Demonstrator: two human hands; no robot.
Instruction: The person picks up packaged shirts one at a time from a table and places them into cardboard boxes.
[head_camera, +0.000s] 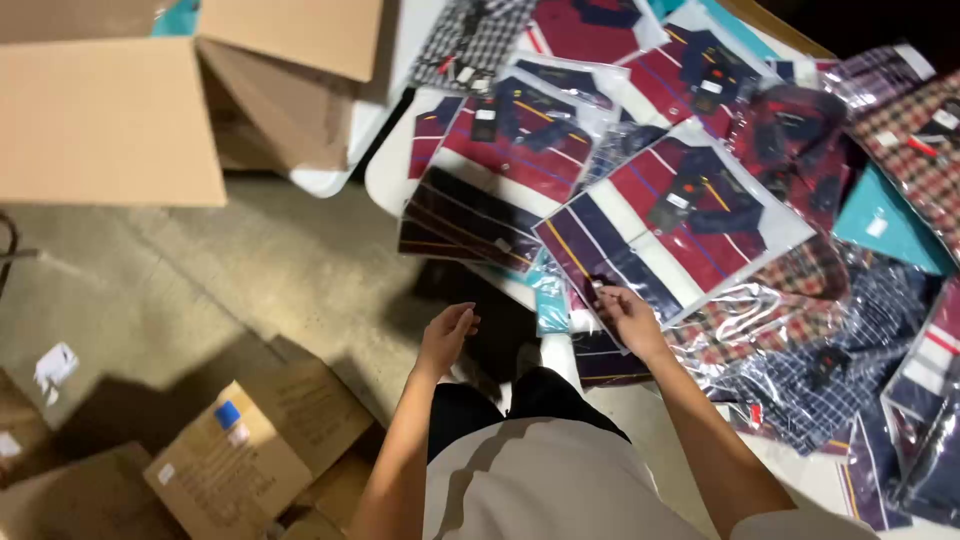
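My right hand (628, 316) grips the near corner of a clear bag holding a folded red, white and navy striped shirt (680, 215), which lies on top of a heap of bagged shirts on a white table (385, 180). My left hand (447, 335) hovers over the floor just left of the table edge, fingers loosely curled and holding nothing. A similar striped shirt bag (520, 140) lies further back on the pile, and a dark striped one (465, 220) overhangs the table's near-left edge.
Plaid shirt bags (800, 370) and a teal one (885, 225) crowd the table's right side. An open cardboard box (110, 110) stands at the upper left. Flattened cartons (250, 450) lie on the concrete floor (250, 270) at the lower left.
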